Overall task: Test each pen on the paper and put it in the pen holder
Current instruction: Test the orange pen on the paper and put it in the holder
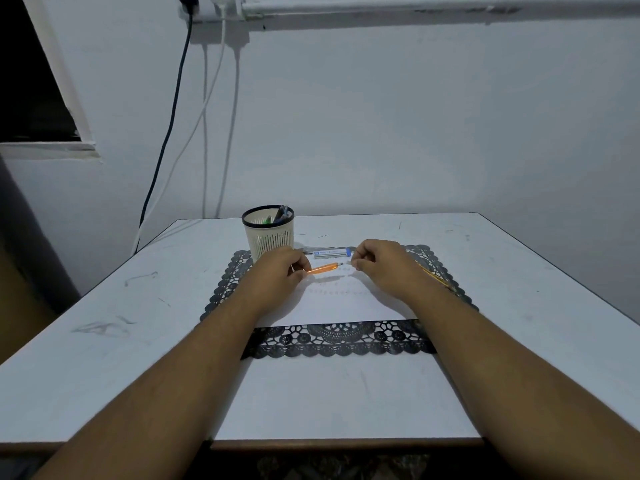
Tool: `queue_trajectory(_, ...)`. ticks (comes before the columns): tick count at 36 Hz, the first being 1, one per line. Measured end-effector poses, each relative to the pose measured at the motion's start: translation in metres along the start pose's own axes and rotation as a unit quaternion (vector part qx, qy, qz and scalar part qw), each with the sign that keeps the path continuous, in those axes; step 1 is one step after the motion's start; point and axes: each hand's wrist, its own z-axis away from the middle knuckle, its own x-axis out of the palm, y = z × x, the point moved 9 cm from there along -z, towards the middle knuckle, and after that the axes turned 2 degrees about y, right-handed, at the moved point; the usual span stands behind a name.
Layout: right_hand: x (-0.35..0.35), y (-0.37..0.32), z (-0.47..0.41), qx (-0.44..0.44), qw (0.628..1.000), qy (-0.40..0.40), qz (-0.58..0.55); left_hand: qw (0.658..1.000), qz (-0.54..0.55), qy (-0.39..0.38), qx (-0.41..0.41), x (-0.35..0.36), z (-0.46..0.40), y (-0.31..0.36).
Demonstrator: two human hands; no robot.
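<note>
while left hand (277, 268) grips translucent orange pen (323, 268), tip rightward, right hand (377, 261) pinches something small, unclear.

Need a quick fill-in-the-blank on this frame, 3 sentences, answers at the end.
1. The left hand grips an ____ pen by one end.
2. The pen holder stands at the far ____ corner of the black lace mat.
3. The blue-and-white pen lies on the table between the two ____.

Missing words: orange; left; hands
</note>
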Motion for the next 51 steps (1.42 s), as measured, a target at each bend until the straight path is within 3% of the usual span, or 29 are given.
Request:
queue_trajectory(12, 0.005, -0.009, 0.004, -0.027, 0.999, -0.014, 0.03, 1.0, 0.009, -0.004, 0.009, 0.001, 0.002, 0.001)
queue_trajectory(24, 0.007, 0.006, -0.001, 0.01, 0.987, -0.011, -0.163, 1.0, 0.019, 0.001, 0.016, 0.0, 0.001, 0.003)
queue_trajectory(38, 0.012, 0.014, -0.003, 0.044, 0.96, -0.017, -0.275, 0.999, 0.033, 0.007, 0.02, 0.0, 0.003, 0.007)
queue_trajectory(51, 0.013, 0.009, 0.001, 0.053, 0.955, -0.014, -0.293, 0.997, 0.054, 0.024, 0.051, 0.0, 0.004, 0.012)
